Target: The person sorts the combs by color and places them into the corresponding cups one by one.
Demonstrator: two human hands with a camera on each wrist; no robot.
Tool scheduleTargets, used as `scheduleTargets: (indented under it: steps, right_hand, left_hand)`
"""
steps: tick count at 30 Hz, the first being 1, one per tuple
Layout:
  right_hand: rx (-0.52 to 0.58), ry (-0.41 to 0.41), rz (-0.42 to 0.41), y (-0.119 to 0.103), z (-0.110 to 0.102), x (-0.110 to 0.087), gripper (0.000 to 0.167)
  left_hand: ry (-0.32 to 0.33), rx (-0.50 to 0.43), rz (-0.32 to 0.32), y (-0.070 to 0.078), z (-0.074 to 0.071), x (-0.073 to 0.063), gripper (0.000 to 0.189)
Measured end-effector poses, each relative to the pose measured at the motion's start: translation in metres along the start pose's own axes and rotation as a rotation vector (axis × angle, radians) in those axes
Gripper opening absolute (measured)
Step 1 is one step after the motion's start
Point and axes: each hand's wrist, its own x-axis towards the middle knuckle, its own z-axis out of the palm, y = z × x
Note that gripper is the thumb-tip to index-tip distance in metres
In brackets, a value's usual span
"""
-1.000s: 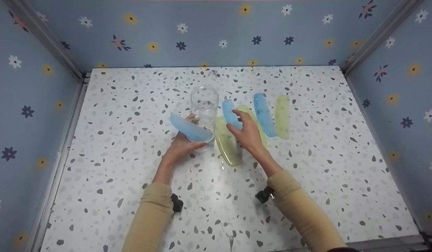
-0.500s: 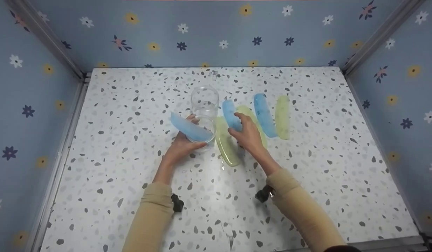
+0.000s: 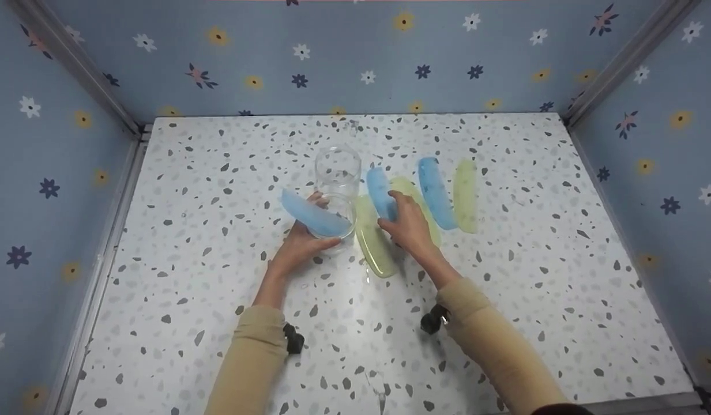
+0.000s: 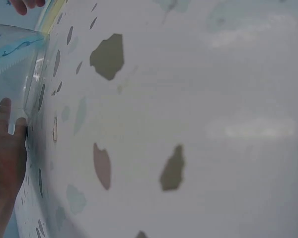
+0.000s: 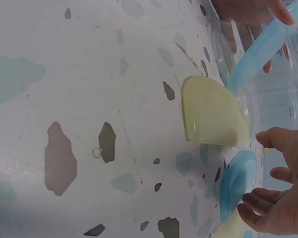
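Compared with a second earlier, the right hand is placed slightly nearer the wearer, with its fingers brought closer over the loose blue comb; little change is shown by the left hand.

Beneath both sets of fingers, a speckled tabletop is seen, its surface glossy; combs could be slid along it if they are nudged rather than lifted. The near clear jar is grasped between the left thumb and fingers. If that hold were loosened, the jar might be tipped by the leaning blue comb, which is propped inside it with one end jutting out over the left fingers. The far clear jar, just beyond the left fingertips, could be knocked if the near one were pushed away.

Nothing is held by the right fingers, which are loosely bent with the thumb apart. Since the near yellow-green comb lies beside the thumb and the middle yellow-green comb partly under the hand, either could be caught by mistake. Farther to the right of those fingers, the outer blue comb and the outer yellow-green comb are left untouched.

No brand, label or writing can be read; whether the small dark marks on the outer blue comb are printed cannot be told.
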Motion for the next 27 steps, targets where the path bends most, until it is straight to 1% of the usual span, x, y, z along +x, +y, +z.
scheduleTargets:
  steps: [6,10,17,21,27]
  right_hand:
    - [-0.041,0.025,0.01,-0.002,0.001,0.002,0.069]
    - [-0.072,0.031,0.032,-0.002,0.002,0.004,0.068]
    - [-0.143,0.042,0.032,-0.003,0.005,0.008,0.068]
    - [-0.184,0.053,0.035,-0.005,0.008,0.009,0.067]
    - [-0.198,0.043,0.074,-0.01,0.009,0.012,0.068]
  left_hand:
    - [-0.007,0.006,0.028,0.001,0.001,0.0,0.096]
    - [-0.002,0.007,0.029,0.001,0.002,0.0,0.097]
    - [0.008,0.013,0.027,0.002,0.002,0.0,0.102]
    - [0.01,0.016,0.029,0.001,0.001,0.0,0.103]
    - [0.013,0.028,0.031,0.0,0.001,0.0,0.101]
